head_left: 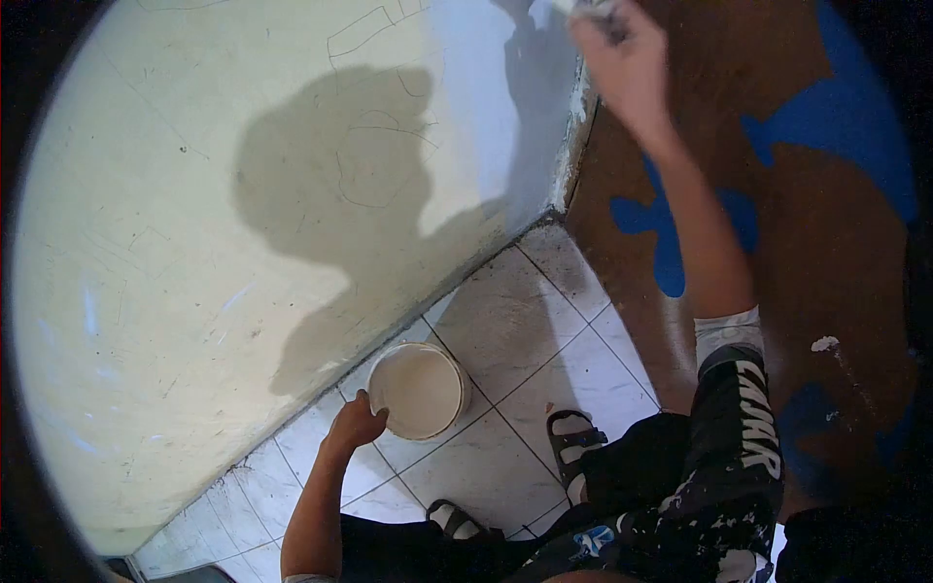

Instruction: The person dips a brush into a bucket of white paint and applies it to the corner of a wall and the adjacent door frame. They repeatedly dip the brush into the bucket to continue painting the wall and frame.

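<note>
My left hand [358, 424] is closed on the rim of a round bucket [465, 396], which holds pale, off-white paint [418, 391]. The bucket is on the tiled floor near the foot of the wall. High at the top edge, my right hand [627, 63] is raised beside the wall corner. Its fingers are wrapped round what looks like a paintbrush [583, 6], pale and partly cut off by the frame. Near it, a strip of fresh bluish-white paint [473, 87] runs along the yellowish wall [165, 243].
Pencil-like scribbles and my shadow lie on the wall. A brown surface with blue shapes [669, 243] stands at the right. White tiles [486, 457] cover the floor, with my sandalled feet [573, 442] on them. A dark object [194, 575] sits at the lower left.
</note>
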`<state>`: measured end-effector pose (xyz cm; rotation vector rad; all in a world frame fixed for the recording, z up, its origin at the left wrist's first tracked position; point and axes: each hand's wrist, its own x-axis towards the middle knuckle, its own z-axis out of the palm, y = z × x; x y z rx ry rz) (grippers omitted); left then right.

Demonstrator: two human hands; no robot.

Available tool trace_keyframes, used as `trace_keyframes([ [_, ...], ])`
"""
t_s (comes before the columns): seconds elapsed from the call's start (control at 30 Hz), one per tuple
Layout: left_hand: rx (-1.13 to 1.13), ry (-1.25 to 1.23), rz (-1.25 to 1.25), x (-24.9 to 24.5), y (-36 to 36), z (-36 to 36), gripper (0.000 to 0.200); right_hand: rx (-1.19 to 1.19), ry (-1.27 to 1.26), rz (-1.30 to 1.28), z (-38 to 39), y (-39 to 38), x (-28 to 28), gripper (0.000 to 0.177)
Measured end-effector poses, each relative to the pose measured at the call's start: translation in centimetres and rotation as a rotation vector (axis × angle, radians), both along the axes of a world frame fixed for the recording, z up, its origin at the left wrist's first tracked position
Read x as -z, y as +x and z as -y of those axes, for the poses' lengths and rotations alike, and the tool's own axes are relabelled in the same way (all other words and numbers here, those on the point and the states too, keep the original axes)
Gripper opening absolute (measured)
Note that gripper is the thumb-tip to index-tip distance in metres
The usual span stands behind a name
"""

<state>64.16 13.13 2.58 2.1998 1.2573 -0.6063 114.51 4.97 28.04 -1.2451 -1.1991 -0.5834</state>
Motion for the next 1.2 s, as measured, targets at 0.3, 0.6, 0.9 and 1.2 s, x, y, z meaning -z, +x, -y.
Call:
trace_keyframes([
  [0.3,-0.023,-0.005,-0.013,-1.1,0.6,0.5,0.059,0.115,-0.493,-0.164,2.3,-3.1,20.4,0.027],
  [0.6,0.001,0.009,-0.037,-0.8,0.3,0.6,0.059,0.049,-1.132,-0.216,4.4,-4.2,29.6,0.039],
  [0.9,0.037,0.008,-0.002,-0.6,-0.1,0.5,0.058,0.128,-0.900,-0.206,-0.7,-2.0,21.4,0.026],
  [1.2,-0.021,-0.017,0.009,-0.8,0.4,0.1,0.054,0.116,-0.416,-0.145,3.7,-4.2,7.9,0.023],
])
